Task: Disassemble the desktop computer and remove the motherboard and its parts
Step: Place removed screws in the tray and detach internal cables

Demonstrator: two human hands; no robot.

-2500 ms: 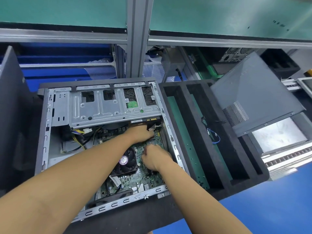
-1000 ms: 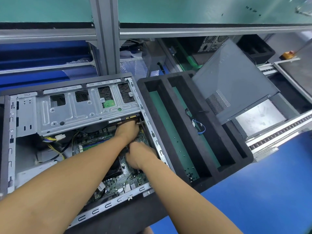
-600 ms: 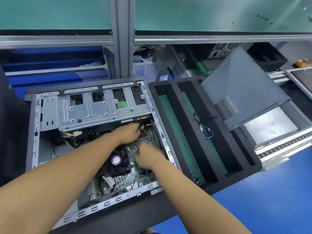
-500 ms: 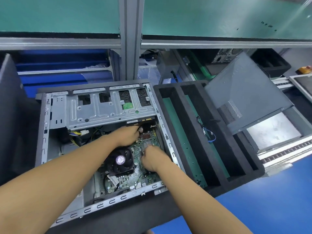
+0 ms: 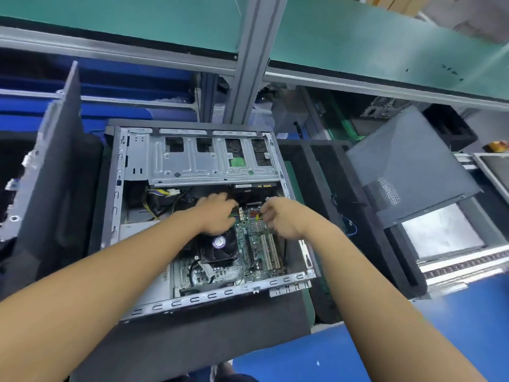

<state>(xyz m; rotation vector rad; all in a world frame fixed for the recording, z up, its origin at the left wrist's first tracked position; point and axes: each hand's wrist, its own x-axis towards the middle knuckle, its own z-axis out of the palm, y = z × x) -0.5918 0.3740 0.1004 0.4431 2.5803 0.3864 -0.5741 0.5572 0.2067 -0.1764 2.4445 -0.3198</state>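
The open desktop case (image 5: 118, 188) lies on its side on black foam in the middle. Its silver drive cage (image 5: 209, 161) fills the far half. Below it sits the green motherboard (image 5: 256, 249) with a black CPU fan (image 5: 219, 248). My left hand (image 5: 216, 213) reaches in just above the fan, fingers bent down onto the board's far edge; motion blur hides what they hold. My right hand (image 5: 281, 216) is beside it to the right, thumb and fingers pinched at a small cable plug (image 5: 257, 215) among the connectors.
A black foam tray (image 5: 325, 172) with slots lies right of the case, a blue wire (image 5: 351, 227) in it. The grey side panel (image 5: 407, 161) leans further right. A dark panel (image 5: 55, 161) stands at the left. Yellow power cables (image 5: 162, 193) hang inside the case.
My right hand has lifted off the middle of the board and moved up and right to the connectors. The left hand has shifted slightly left. The view has swung left.
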